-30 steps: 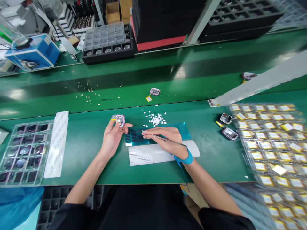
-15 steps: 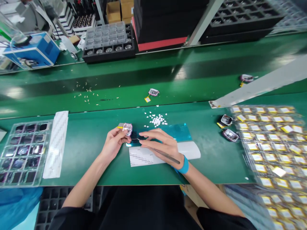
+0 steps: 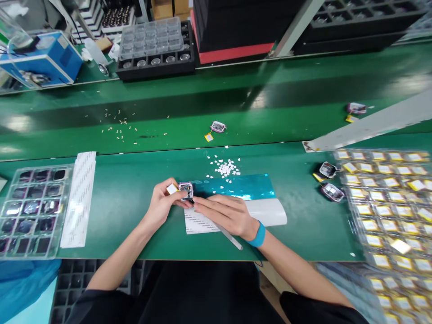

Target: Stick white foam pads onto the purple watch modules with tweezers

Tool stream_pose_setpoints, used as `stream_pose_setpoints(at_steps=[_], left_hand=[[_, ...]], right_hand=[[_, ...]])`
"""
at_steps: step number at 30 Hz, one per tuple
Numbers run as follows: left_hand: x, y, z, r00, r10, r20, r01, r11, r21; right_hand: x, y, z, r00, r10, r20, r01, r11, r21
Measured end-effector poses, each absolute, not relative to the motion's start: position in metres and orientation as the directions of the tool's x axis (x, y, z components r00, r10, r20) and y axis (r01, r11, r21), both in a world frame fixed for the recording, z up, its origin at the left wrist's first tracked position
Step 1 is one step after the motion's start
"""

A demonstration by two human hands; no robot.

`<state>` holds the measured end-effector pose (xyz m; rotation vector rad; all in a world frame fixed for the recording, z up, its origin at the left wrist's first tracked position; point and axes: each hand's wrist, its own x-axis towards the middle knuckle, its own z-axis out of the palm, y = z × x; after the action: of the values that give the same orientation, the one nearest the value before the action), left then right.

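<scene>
My left hand (image 3: pixel 159 203) is closed on a small open smartwatch case (image 3: pixel 186 188), thumb across its exposed inner parts. A white and yellow battery (image 3: pixel 172 189) sticks out from its left side, by the fingers. My right hand (image 3: pixel 229 213) holds metal tweezers (image 3: pixel 232 237) under its palm, their rear end pointing towards the front edge. The right fingertips touch the case's lower right edge; the tweezer tips are hidden. Beneath the hands lie a blue-green film (image 3: pixel 251 186) and a printed white backing sheet (image 3: pixel 268 211). Small white stickers (image 3: pixel 227 168) are scattered behind the film.
A clear tray of dark-screened cases (image 3: pixel 35 211) stands left beside white strips (image 3: pixel 79 200). At right are a tray of batteries (image 3: pixel 381 193), two open cases (image 3: pixel 332 192) and a slanted white post (image 3: pixel 367 119). Another case (image 3: pixel 218 127) lies on the rear green strip.
My right hand has come down to the case, fingers straighter, and the tweezers have swung lower under the palm. The case has moved slightly right and tilted; its battery now shows face up.
</scene>
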<state>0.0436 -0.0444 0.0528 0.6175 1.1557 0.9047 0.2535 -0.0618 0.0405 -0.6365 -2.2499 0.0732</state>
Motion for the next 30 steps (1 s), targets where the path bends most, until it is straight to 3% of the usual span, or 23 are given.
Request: stream_pose_setpoints(at_steps=[23, 30], left_hand=[[0.043, -0.0484, 0.0519, 0.179, 0.9, -0.398, -0.125, 0.422, 0.898], [0.0433, -0.0504, 0.0482, 0.183, 0.913, -0.365, -0.079, 0.384, 0.92]], right_hand=[[0.2541, -0.0631, 0.0372, -0.664, 0.397, 0.633, 0.432, 0.895, -0.108], [0.2534, -0.0632, 0.0377, -0.658, 0.437, 0.614, 0.421, 0.889, -0.182]])
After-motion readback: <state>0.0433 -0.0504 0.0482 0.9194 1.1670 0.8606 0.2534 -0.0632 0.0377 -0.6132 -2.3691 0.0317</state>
